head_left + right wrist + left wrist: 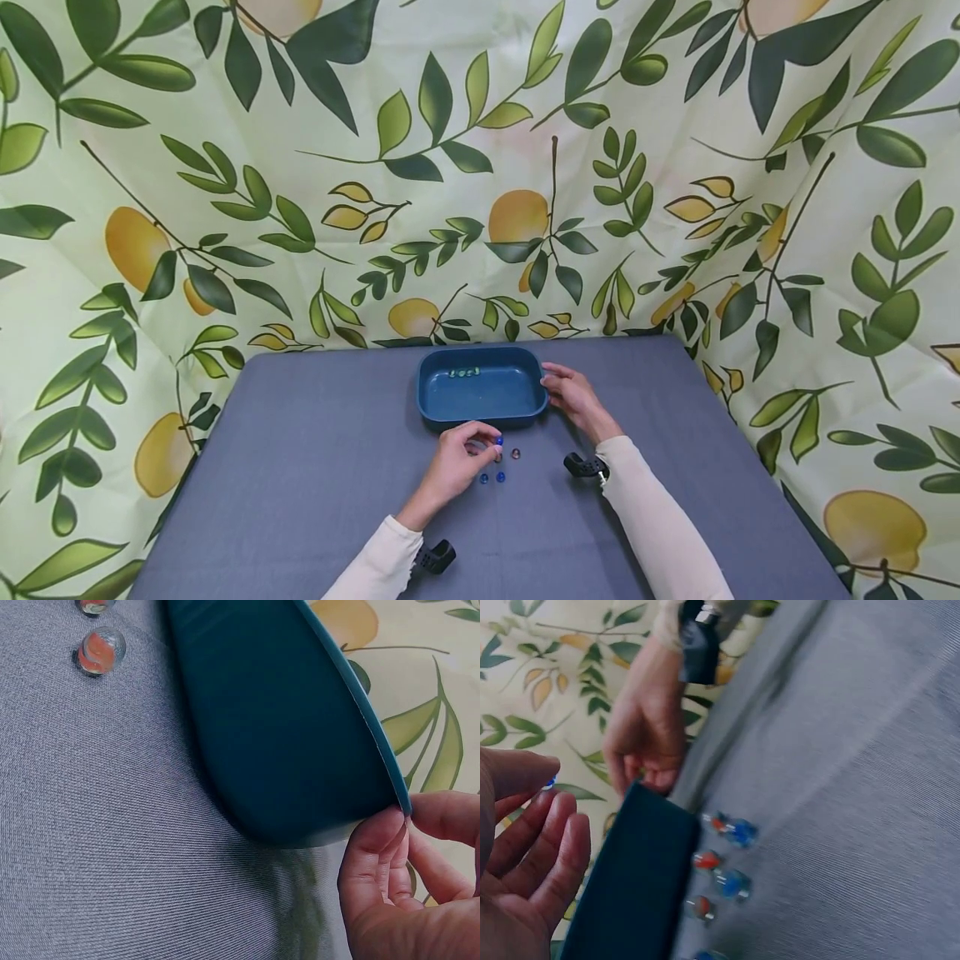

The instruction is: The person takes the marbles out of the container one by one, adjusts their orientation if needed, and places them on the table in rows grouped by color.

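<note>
We are observing a blue tray [482,392] sitting at the far middle of a grey table [300,467], with a few small green marbles [463,372] lying along its far inner wall. The right hand [573,396] is resting at the tray's right end; in the right wrist view its fingertips [379,832] are curling against the rim [375,727], thumb on the other side, pinching the edge. The left hand [457,458] is hovering just in front of the tray's near wall, thumb and forefinger pinching a blue marble [498,440], while the remaining fingers [547,855] are lying loosely spread in the left wrist view. On the table just beside that hand we are noting loose marbles [498,467], some blue, some red-orange, lying near one another and close to the tray. A leaf-and-lemon printed cloth [225,208] is hanging behind and around the table.
</note>
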{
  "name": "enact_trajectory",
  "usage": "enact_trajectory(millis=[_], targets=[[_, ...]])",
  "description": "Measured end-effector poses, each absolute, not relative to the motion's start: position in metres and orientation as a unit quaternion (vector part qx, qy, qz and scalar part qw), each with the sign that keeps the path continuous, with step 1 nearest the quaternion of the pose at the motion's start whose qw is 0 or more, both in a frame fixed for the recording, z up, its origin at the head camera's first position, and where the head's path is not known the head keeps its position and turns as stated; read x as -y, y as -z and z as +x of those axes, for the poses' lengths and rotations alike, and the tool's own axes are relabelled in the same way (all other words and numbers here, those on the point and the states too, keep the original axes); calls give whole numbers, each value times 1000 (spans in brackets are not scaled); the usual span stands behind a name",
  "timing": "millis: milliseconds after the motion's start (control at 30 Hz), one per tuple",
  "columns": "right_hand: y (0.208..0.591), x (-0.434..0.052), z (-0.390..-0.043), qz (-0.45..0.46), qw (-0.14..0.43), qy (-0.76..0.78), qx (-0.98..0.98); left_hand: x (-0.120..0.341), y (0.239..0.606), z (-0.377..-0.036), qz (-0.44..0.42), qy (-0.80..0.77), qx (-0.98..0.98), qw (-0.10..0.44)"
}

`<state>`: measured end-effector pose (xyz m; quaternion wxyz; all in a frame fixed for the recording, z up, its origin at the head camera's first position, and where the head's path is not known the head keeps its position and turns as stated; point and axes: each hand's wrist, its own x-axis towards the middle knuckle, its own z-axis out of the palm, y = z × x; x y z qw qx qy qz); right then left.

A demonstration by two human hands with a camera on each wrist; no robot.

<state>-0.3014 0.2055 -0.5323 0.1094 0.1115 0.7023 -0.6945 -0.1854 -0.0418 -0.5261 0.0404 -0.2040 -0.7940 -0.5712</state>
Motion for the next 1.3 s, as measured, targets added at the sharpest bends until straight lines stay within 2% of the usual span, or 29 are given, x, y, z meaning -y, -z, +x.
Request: enact_trajectory(millis=[367,667,1300], targets=[[531,-205,-301,113,107,689,-708,33,547,-175,-240,468,847,79],[531,-205,-303,121,105,685,-711,21,555,-174,-233,406,878,99],[533,-205,-304,124,110,693,-702,8,565,-182,-229,353,902,95]])
